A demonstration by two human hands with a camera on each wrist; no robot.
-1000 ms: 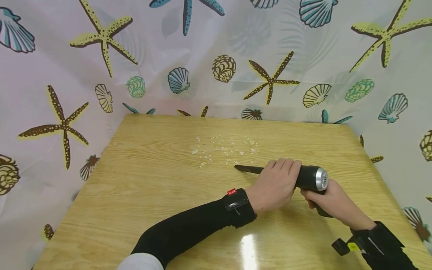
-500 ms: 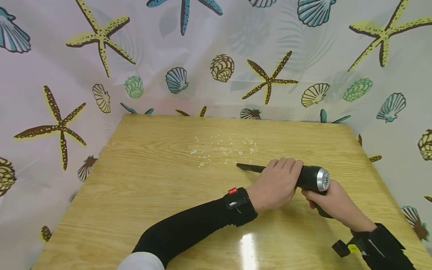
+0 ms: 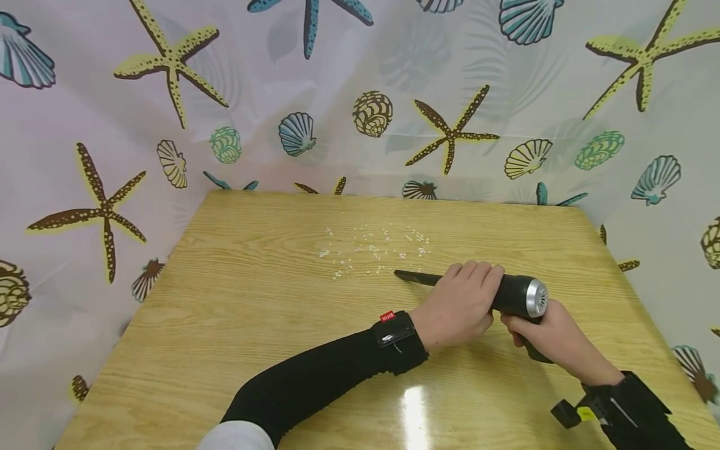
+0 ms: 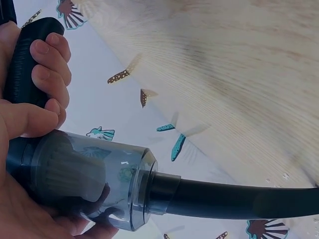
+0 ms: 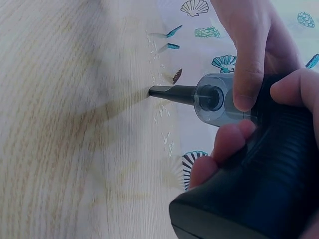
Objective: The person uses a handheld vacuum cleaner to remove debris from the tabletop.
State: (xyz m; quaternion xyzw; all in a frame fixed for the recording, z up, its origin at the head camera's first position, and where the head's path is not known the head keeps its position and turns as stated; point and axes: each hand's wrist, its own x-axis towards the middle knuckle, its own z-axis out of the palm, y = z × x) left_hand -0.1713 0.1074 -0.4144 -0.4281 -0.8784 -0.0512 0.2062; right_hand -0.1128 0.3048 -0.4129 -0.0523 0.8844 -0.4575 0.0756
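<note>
A black handheld vacuum cleaner (image 3: 513,295) with a silver rear cap is held over the table by both hands. My left hand (image 3: 458,306) grips its body from above, around the clear dust cup (image 4: 127,177) that shows in the left wrist view. My right hand (image 3: 554,334) has its fingers curled round the handle (image 4: 30,64). The long narrow nozzle (image 3: 416,277) points left, its tip close by the near right side of a scatter of small white bits (image 3: 371,249). In the right wrist view the nozzle tip is right at the wood surface.
The wooden table (image 3: 253,300) runs back to a curtain (image 3: 337,75) printed with starfish and shells, which also hangs along both sides. A bright light reflection lies on the wood near the front. Black bands with small devices sit on both wrists.
The nozzle tip has shifted very slightly to the right and away from me. Both hands keep their hold, and the white bits look much the same.
</note>
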